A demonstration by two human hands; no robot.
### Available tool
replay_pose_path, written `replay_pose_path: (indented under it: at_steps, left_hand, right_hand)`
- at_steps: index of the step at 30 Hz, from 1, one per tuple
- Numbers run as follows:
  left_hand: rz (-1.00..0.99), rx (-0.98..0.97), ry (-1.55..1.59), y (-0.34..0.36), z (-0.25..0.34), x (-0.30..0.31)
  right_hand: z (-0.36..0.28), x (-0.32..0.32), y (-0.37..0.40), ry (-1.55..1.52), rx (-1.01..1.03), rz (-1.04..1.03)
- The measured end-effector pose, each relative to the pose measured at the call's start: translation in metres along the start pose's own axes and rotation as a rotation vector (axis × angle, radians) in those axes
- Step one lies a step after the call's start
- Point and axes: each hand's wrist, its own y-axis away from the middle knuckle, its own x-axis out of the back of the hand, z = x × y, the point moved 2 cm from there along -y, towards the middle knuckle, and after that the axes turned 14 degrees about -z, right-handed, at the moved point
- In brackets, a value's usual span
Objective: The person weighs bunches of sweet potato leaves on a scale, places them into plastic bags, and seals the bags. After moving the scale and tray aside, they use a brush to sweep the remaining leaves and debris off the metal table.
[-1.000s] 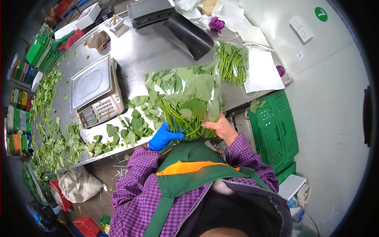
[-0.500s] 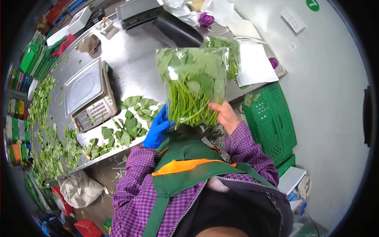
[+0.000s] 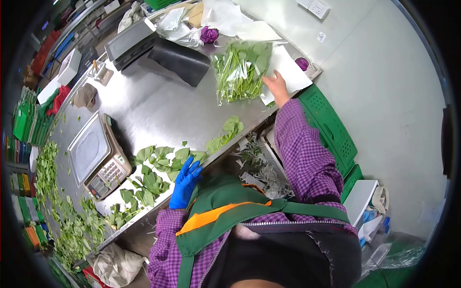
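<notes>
To the right of the scale [image 3: 98, 156], the blue-gloved left hand [image 3: 186, 185] hangs with fingers partly spread, holding nothing visible. Farther out rightward from the scale, bagged greens [image 3: 242, 72] lie on the surface [image 3: 158, 110]; the right hand [image 3: 277, 87] meets their edge, its grip impossible to tell. Behind, white paper [image 3: 290, 74] is partly hidden.

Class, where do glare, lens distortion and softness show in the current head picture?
Head view: glare whitens part of the steel tabletop and glints on the bagged greens; head view edges: corners black, pale wall bowed at right; head view, far left: green crates look soft.
</notes>
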Motion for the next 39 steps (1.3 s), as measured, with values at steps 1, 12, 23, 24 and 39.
replay_pose_path:
  at_steps: [1,12,23,24,39]
  left_hand:
    - [0.007,-0.013,0.03,0.002,-0.002,0.002]
    - [0.258,0.182,0.044,0.075,-0.05,0.028]
    - [0.846,0.339,-0.177,0.226,-0.135,0.045]
    - [0.871,0.388,-0.174,0.244,-0.147,0.035]
    - [1.25,0.184,0.031,0.352,-0.254,0.046]
  right_hand:
    - [0.012,0.0,0.005,-0.003,0.001,0.009]
    - [0.113,-0.094,0.233,-0.372,-0.274,-0.482]
    - [0.076,-0.114,0.219,-0.049,-0.048,-0.841]
    - [0.071,-0.1,0.186,0.247,0.23,-0.715]
    - [0.071,-0.089,0.068,1.283,0.092,-0.595]
